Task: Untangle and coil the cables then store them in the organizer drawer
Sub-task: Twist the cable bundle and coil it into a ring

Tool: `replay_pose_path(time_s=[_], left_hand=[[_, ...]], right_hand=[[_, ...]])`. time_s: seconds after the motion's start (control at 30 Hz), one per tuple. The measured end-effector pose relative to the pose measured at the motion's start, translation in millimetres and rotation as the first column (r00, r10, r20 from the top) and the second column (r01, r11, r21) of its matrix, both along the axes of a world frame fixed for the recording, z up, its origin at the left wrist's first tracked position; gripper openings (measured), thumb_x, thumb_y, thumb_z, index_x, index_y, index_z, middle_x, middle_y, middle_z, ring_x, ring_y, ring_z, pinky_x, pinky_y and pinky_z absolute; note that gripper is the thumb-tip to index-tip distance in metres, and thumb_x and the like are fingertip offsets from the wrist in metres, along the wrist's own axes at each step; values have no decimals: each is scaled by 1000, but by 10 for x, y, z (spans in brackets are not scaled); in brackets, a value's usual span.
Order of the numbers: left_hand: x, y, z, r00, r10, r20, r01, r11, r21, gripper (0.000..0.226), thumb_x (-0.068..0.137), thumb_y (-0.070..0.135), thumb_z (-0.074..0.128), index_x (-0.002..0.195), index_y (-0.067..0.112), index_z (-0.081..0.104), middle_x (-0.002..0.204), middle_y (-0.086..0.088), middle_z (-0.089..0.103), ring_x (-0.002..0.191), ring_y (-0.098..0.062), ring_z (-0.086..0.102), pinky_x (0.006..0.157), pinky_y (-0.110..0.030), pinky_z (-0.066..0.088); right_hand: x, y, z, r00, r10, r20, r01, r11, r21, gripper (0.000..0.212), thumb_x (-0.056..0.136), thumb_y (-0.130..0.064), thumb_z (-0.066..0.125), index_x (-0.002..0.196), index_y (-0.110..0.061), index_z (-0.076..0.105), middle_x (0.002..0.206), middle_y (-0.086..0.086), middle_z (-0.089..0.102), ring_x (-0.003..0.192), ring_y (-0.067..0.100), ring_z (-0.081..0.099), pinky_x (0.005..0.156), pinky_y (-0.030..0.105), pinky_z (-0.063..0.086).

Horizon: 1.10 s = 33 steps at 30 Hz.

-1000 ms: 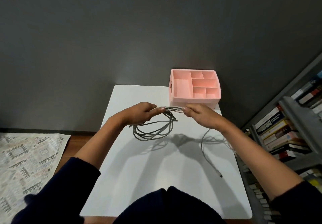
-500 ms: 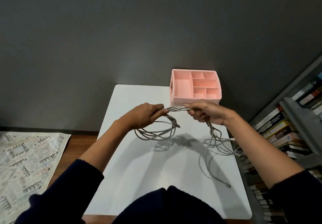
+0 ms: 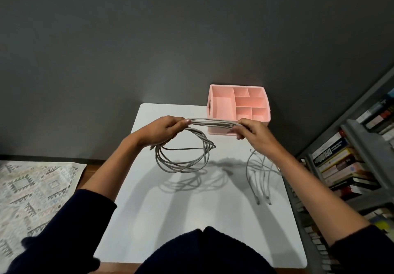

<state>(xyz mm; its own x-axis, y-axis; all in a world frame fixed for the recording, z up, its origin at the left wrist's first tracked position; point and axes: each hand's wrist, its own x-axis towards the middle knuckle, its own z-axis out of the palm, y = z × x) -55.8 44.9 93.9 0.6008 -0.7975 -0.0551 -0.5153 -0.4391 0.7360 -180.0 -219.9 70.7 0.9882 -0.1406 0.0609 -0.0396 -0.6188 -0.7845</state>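
Grey cables (image 3: 181, 164): bundle held taut between both hands above the white bench (image 3: 191, 214). The coiled loops hang below the left hand (image 3: 164, 129) at 11 o'clock, and the loose ends dangle under the right hand (image 3: 252, 133) at 2 o'clock. Each hand has its fingers curled round the strands. Pink organizer (image 3: 222, 107): upright at the bench's 1 o'clock corner, just behind the bundle. Bookshelf (image 3: 351, 167) at 3 o'clock; patterned rug (image 3: 32, 188) at 8 o'clock.

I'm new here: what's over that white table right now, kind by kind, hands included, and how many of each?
Grey cable bundle: 1 (separate cables cannot be counted)
Pink organizer: 1, with six compartments
Hands: 2, left hand and right hand, both gripping the bundle
Total: 4
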Motion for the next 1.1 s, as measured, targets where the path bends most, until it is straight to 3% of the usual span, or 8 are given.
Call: replay_pose_path(time_s=[0.13, 0.3, 0.4, 0.5, 0.6, 0.77, 1.0, 1.1], left_hand=[[89, 26, 45, 995, 27, 99, -30, 999, 31, 39, 101, 40, 35, 66, 22, 41, 54, 5, 40, 45, -6, 36, 53, -22, 35], [148, 31, 87, 989, 54, 136, -52, 998, -16, 38, 101, 40, 36, 65, 28, 42, 58, 3, 41, 47, -6, 37, 53, -23, 35], [176, 41, 83, 988, 64, 138, -61, 998, -25, 39, 101, 41, 36, 65, 27, 41, 58, 3, 40, 47, -6, 37, 53, -23, 36], [206, 95, 51, 987, 84, 139, -82, 996, -15, 38, 101, 41, 35, 67, 24, 42, 58, 3, 40, 45, -5, 37, 51, -22, 36], [260, 172, 17, 985, 105, 134, -103, 994, -24, 39, 101, 42, 36, 68, 22, 43, 58, 3, 39, 45, -6, 36, 50, -22, 35], [268, 173, -25, 983, 110, 144, -111, 994, 4, 38, 101, 40, 36, 69, 22, 46, 57, 3, 40, 44, -5, 38, 50, -19, 35], [273, 150, -26, 985, 109, 131, -111, 994, 1, 40, 101, 43, 35, 68, 21, 43, 59, 1, 40, 45, -5, 35, 54, -26, 37], [261, 146, -53, 987, 109, 116, -111, 994, 7, 40, 101, 44, 35, 67, 23, 44, 59, 2, 40, 46, -5, 36, 55, -26, 37]], right_hand=[[51, 88, 5, 974, 47, -224, 6, 973, 231, 34, 101, -35, 41, 78, -15, 56, 63, -3, 40, 57, 8, 32, 54, 22, 28], [159, 71, 45, 881, 250, -401, 116, 708, 697, 46, 95, -49, 44, 61, -19, 34, 49, -8, 19, 37, 2, 13, 38, 19, 6], [141, -36, -6, 823, 445, -353, 29, 588, 808, 42, 76, -46, 73, 77, -15, 46, 49, -12, 26, 37, -3, 19, 33, 11, 13], [67, -137, -111, 828, 488, -275, -25, 522, 853, 48, 72, -31, 82, 99, -6, 51, 61, -4, 43, 40, -3, 28, 34, 7, 21], [-5, -176, -191, 888, 371, -271, 10, 575, 818, 44, 72, -31, 79, 95, -7, 51, 68, 2, 54, 42, 1, 35, 35, 10, 28], [-28, -55, -116, 934, 185, -306, -56, 920, 387, 26, 100, -29, 44, 87, -9, 55, 60, -6, 45, 55, 5, 38, 55, 15, 35], [79, 1, 59, 861, 50, -506, 134, 938, 320, 43, 98, -39, 38, 59, -23, 26, 53, -9, 18, 49, 8, 9, 44, 22, 6], [64, -19, 83, 799, 186, -572, 82, 908, 410, 46, 97, -46, 40, 61, -23, 23, 53, -10, 15, 46, 6, 8, 41, 19, 5]])
